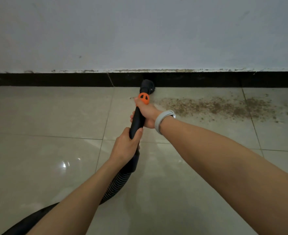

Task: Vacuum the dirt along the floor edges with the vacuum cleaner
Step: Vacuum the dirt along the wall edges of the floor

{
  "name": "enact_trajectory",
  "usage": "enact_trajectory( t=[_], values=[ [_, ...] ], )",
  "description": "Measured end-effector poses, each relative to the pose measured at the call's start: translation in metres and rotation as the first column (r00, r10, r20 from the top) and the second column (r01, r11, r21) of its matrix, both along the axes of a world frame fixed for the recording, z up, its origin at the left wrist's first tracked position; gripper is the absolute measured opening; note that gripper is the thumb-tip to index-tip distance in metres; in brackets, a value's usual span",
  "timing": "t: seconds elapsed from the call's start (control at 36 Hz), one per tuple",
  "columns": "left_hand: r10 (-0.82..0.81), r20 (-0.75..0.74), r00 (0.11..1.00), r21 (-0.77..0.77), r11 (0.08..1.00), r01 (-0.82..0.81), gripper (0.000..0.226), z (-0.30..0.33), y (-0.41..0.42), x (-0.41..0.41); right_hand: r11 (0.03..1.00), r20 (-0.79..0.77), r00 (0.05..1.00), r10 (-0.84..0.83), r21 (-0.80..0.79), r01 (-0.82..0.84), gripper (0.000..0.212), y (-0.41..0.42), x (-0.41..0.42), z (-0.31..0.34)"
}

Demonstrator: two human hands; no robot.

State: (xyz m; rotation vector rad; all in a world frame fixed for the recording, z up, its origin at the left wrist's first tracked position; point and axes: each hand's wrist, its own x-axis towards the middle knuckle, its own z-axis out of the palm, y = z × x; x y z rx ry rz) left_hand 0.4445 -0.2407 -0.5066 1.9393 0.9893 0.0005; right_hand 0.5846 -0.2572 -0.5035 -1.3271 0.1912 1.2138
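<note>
Grey-white wall across upper half, scuffed along lower margin. Glossy beige tiled floor below, meeting black skirting. Band of brown dirt on floor near skirting, right of centre. Black ribbed hose curving in from lower left, joined to black vacuum wand with orange collar. Round brush nozzle at floor edge, touching skirting, just left of dirt. Left hand wrapped around lower wand. Right hand gripping wand just below collar. Grey wristband on right wrist.
</note>
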Motion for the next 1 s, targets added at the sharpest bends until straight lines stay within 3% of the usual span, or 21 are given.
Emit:
enact_trajectory(
  t=[0.14,0.33,1.0],
  values=[
    [0.116,0.032,0.993,-0.056,0.992,-0.114,0.032,-0.002,0.030,-0.034,0.997,0.007,0.997,0.075,0.034,-0.075,0.029,0.037,-0.036,0.001],
    [0.191,0.052,0.980,-0.250,0.953,-0.172,0.041,-0.005,0.054,-0.053,0.994,-0.023,0.996,0.091,0.058,-0.089,0.032,0.059,-0.068,-0.007],
    [0.093,0.004,0.996,-0.221,0.971,-0.090,0.035,-0.016,0.020,-0.043,0.999,0.040,0.999,-0.018,-0.038,0.019,0.032,0.024,-0.064,-0.017]
  ],
)
